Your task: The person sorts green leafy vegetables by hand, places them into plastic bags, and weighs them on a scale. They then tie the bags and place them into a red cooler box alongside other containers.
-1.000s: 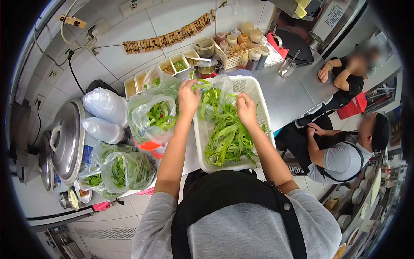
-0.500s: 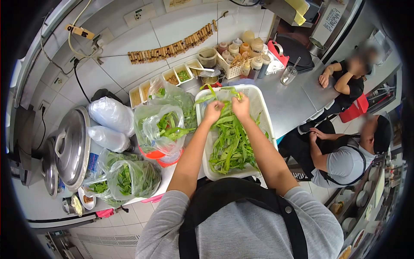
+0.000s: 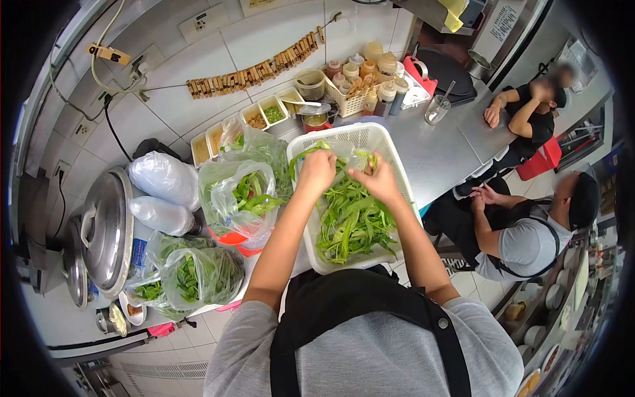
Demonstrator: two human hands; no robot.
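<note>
A white plastic basket (image 3: 405, 173) stands in front of me with long leafy greens (image 3: 350, 221) heaped in it. My left hand (image 3: 317, 173) is closed around a bunch of the greens over the basket's far left part. My right hand (image 3: 377, 181) is to its right, above the heap, with thumb and fingers apart; a bit of leaf shows right at its fingertips. Clear plastic bags of greens (image 3: 241, 195) crowd the counter left of the basket, and another bag of greens (image 3: 198, 274) sits nearer to me.
Small containers of chopped ingredients (image 3: 271, 111) line the wall behind the bags. Sauce bottles (image 3: 385, 96) and a glass (image 3: 436, 109) stand farther right. Large metal lids (image 3: 109, 228) lean at the left. Two people (image 3: 529, 231) sit beyond the counter at the right.
My hands have moved apart from their close position over the basket's far end. The right thumb has spread away from the fingers, and my right hand sits lower. The view has shifted slightly.
</note>
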